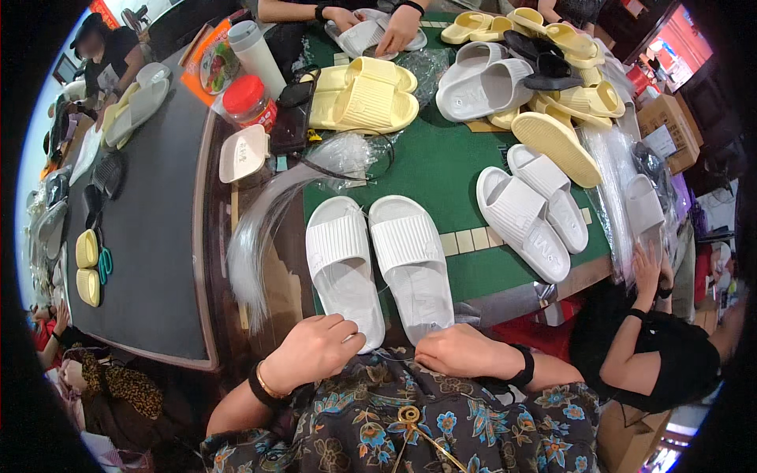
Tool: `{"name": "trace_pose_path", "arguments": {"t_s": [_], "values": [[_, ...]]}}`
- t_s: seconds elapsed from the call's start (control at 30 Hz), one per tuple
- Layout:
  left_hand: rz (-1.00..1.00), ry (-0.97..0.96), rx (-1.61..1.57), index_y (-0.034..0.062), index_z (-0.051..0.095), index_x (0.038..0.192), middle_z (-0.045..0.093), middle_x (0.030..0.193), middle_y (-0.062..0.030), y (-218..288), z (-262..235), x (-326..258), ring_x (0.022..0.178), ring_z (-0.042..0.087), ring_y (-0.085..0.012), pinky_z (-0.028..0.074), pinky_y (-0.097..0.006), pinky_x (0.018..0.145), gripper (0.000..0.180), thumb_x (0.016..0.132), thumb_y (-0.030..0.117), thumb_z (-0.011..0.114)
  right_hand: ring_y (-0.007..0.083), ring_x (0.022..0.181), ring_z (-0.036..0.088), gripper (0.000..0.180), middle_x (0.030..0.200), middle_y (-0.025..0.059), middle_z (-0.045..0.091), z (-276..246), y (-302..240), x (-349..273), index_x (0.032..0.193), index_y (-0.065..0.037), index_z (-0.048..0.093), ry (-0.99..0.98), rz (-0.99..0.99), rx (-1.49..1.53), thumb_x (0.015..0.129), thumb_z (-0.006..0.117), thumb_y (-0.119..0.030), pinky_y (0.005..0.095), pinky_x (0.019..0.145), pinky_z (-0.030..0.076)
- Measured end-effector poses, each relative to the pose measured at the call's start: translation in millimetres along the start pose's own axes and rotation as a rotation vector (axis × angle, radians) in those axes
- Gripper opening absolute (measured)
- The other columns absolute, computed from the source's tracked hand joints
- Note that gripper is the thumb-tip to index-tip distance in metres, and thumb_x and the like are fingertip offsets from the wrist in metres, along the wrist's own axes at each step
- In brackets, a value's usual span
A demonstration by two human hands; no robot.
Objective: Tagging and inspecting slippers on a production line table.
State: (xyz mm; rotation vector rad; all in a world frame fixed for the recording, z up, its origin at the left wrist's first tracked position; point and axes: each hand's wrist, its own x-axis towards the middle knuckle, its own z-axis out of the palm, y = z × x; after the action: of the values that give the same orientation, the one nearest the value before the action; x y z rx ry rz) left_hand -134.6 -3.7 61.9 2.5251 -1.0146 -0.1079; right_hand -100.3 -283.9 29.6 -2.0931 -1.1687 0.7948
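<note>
A pair of white slide sandals (408,236) lies side by side in front of me on the green table mat, heels toward me. My left hand (311,355) is closed by the heel of the left sandal. Beside the right sandal's heel, my right hand (465,351) is closed too, fingers pinched together. A thin clear strand runs between the two hands, faint against my dark flowered clothing. To the left of the sandals, a bundle of long clear plastic strands (264,213) hangs over the mat's edge.
Another white pair (524,213) lies to the right. Yellow slides (363,98), grey slides (485,83) and a red-lidded jar (248,102) stand farther back. A person's hands (371,31) handle slides across the table; another person (654,339) sits at right. A dark table (158,229) adjoins on the left.
</note>
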Motion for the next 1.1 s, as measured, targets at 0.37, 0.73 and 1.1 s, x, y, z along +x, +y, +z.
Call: {"name": "trace_pose_path", "arguments": {"t_s": [0.37, 0.73, 1.1], "values": [[0.024, 0.014, -0.105, 0.0062, 0.06, 0.08, 0.057, 0.075, -0.0053, -8.2, 14.8, -1.5, 0.069, 0.06, -0.023, 0.05, -0.033, 0.061, 0.011, 0.069, 0.007, 0.064, 0.0398, 0.068, 0.063, 0.027, 0.07, 0.0203, 0.063, 0.7, -3.5, 7.5, 0.076, 0.0, 0.06, -0.12, -0.02, 0.04, 0.088, 0.058, -0.024, 0.0488, 0.063, 0.05], [-0.139, 0.285, 0.206, 0.0081, 0.063, 0.091, 0.059, 0.095, -0.0034, -34.7, 18.1, 11.8, 0.082, 0.059, -0.0197, 0.051, -0.032, 0.067, 0.02, 0.071, 0.011, 0.061, 0.0335, 0.07, 0.064, 0.017, 0.075, 0.0144, 0.065, -13.0, 3.1, 33.5, 0.083, -0.004, 0.064, 0.263, 0.114, -0.171, 0.087, 0.06, -0.02, 0.043, 0.061, 0.051], [-0.353, 0.778, 0.026, 0.0038, 0.063, 0.099, 0.061, 0.09, -0.0088, -59.0, 28.9, 21.2, 0.073, 0.061, -0.0249, 0.05, -0.034, 0.062, 0.025, 0.074, -0.003, 0.065, 0.032, 0.073, 0.064, 0.011, 0.081, 0.0133, 0.065, -16.3, 26.4, 67.8, 0.093, -0.006, 0.062, 0.628, 0.044, -0.175, 0.087, 0.06, -0.015, 0.0423, 0.062, 0.052]]}}
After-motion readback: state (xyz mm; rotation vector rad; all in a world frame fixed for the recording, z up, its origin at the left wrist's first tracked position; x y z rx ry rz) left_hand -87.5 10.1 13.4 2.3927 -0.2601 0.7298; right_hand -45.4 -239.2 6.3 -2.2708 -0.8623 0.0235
